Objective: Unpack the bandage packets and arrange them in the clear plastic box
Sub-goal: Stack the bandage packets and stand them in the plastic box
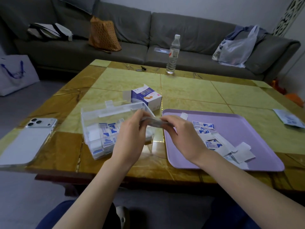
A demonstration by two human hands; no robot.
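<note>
currently the bandage packet [154, 122] is held in the air between both hands, above the strip of table between the clear plastic box [92, 116] and the purple tray [247, 129]. its long axis runs left to right, the right end sitting slightly lower than the left. it is blurred, so print and any tear cannot be made out.

the left hand [132, 129] pinches the left end, fingers curled over it. the right hand [179, 134] pinches the right end in the same way. neither hand touches the box or the tray.

the box stands just left of the hands, its top open, with blue-and-white packets [107, 129] packed inside. on the tray lie loose packets [203, 125] and white paper strips and scraps [242, 150].

an open blue-and-white carton [146, 96] stands behind the box, touching or just beside its far rim. a phone [28, 139] lies face down at the table's left edge. a water bottle [173, 53] stands upright at the far side of the table [198, 90]. another flat packet [288, 120] lies near the right edge.
</note>
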